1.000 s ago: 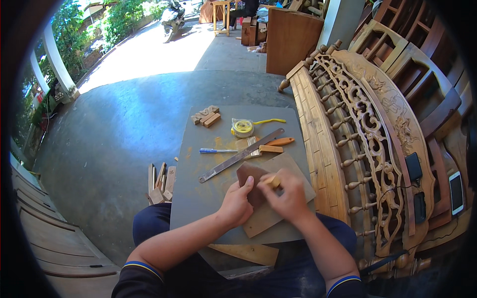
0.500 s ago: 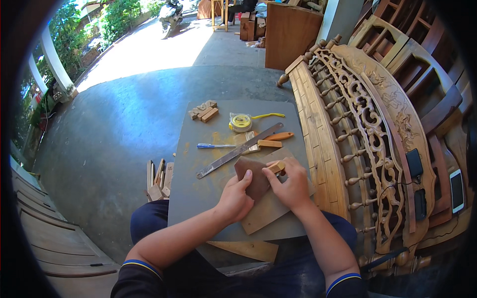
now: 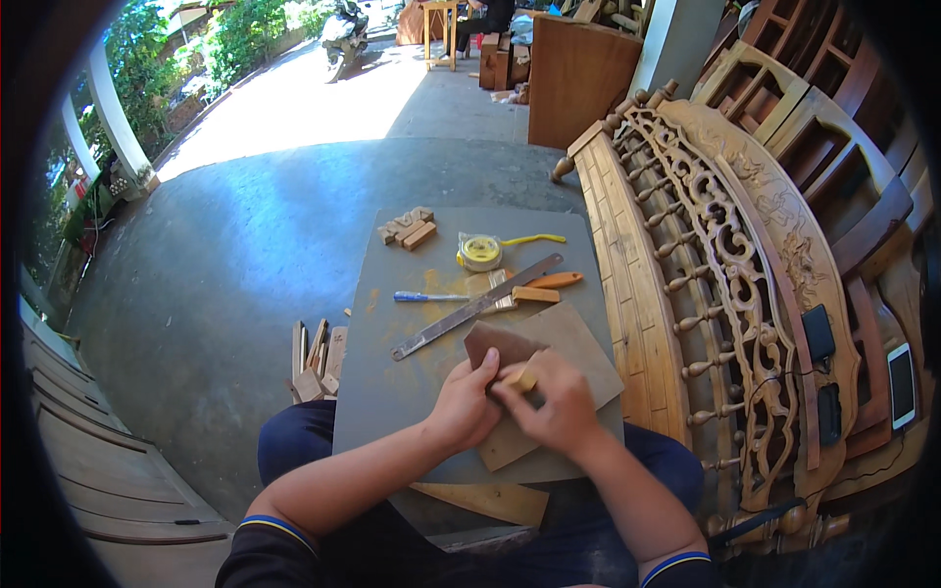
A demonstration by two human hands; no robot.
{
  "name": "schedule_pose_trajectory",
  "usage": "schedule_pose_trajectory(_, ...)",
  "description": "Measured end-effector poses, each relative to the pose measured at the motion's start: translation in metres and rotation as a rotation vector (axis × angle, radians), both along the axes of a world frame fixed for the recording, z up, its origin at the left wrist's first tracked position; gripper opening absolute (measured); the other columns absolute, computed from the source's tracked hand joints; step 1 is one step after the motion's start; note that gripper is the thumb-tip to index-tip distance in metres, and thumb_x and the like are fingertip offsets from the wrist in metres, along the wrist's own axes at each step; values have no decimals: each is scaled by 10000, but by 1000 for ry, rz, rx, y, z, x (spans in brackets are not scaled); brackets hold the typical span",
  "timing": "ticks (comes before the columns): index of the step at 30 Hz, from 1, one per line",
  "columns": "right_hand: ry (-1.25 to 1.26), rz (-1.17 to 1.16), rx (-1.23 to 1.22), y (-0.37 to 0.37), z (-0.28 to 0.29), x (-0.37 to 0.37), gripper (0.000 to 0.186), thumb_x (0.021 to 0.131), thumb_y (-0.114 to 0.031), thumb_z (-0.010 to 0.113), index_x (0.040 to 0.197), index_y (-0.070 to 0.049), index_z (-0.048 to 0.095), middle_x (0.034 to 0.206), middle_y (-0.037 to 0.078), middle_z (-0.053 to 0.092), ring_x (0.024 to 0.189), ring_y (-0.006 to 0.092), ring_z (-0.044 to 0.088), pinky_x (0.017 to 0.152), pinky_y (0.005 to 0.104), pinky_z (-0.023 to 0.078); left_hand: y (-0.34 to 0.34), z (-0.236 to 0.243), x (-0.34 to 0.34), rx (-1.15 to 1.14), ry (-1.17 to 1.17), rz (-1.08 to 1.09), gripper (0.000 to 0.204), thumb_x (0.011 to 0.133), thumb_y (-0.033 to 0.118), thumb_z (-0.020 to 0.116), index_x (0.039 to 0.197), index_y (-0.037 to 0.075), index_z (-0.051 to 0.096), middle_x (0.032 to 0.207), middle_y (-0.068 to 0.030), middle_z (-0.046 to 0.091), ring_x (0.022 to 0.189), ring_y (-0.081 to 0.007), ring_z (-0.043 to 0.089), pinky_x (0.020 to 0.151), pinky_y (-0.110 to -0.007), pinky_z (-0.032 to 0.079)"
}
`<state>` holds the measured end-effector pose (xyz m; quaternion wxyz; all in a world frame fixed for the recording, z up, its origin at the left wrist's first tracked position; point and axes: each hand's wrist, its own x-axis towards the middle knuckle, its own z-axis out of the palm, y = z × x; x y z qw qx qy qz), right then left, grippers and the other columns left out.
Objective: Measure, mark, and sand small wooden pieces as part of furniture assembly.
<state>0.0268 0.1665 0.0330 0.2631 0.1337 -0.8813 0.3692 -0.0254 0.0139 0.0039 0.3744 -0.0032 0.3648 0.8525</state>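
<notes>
My left hand (image 3: 467,402) grips a dark brown sheet of sandpaper (image 3: 490,341), thumb on top, holding it tilted above the board. In my right hand (image 3: 559,402), slightly smeared by motion, a small light wooden block (image 3: 521,379) is pinched against the lower part of that sheet. Under both hands a larger tan sheet (image 3: 573,343) lies flat on the grey board (image 3: 382,412). Beyond them lie a hacksaw blade (image 3: 470,312), a paintbrush (image 3: 557,280), another wooden block (image 3: 535,294), a blue-handled tool (image 3: 427,296) and a yellow tape measure (image 3: 480,252).
Several small wooden blocks (image 3: 407,227) are heaped at the board's far left corner. Offcuts (image 3: 319,363) stand by my left knee. A carved wooden bench (image 3: 701,245) runs along the right, with phones (image 3: 901,382) on it. Farther off are a motorbike (image 3: 343,39) and a seated person.
My right hand has moved left and down with the wooden block, along the sandpaper toward my left hand. The left hand stays nearly in place. The whole view has shifted slightly.
</notes>
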Motion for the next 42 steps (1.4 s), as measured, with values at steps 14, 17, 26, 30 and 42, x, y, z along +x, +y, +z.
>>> schedule_pose_trajectory(14,-8,-222,-52,7,-10,-16,160,813,-105,818,925,-51,718,819,131,636,792,357,649,736,431,529,7,12,2,23,-23,94,376,1128,264,416,1401,11,465,1382,-162,562,1305,-287,557,1135,-486,437)
schedule_pose_trajectory(17,25,-15,-10,-17,-4,3,125,835,-90,792,925,-40,722,847,145,660,812,345,668,721,431,529,-1,2,-1,3,5,33,376,1129,260,412,1402,6,461,1381,-158,561,1327,-283,539,1149,-484,429)
schedule_pose_trajectory(26,6,-1,-30,-12,-6,-2,123,828,-87,806,896,-50,711,844,137,666,832,345,665,727,432,524,0,6,-3,13,-31,53,375,1134,250,401,1403,-5,457,1395,-152,556,1275,-269,574,1111,-466,462)
schedule_pose_trajectory(30,-27,-233,-69,21,-10,-19,174,813,-113,825,954,-66,733,846,136,666,818,345,666,735,431,532,9,16,-1,104,-72,14,402,1137,260,372,1435,-3,433,1420,-168,535,1320,-302,539,1157,-501,411)
schedule_pose_trajectory(42,-20,-26,-108,-1,-10,-7,153,826,-123,817,940,-70,731,889,128,698,824,349,679,732,439,533,5,2,0,98,9,62,386,1132,253,392,1430,18,458,1426,-160,543,1323,-295,547,1133,-493,434)
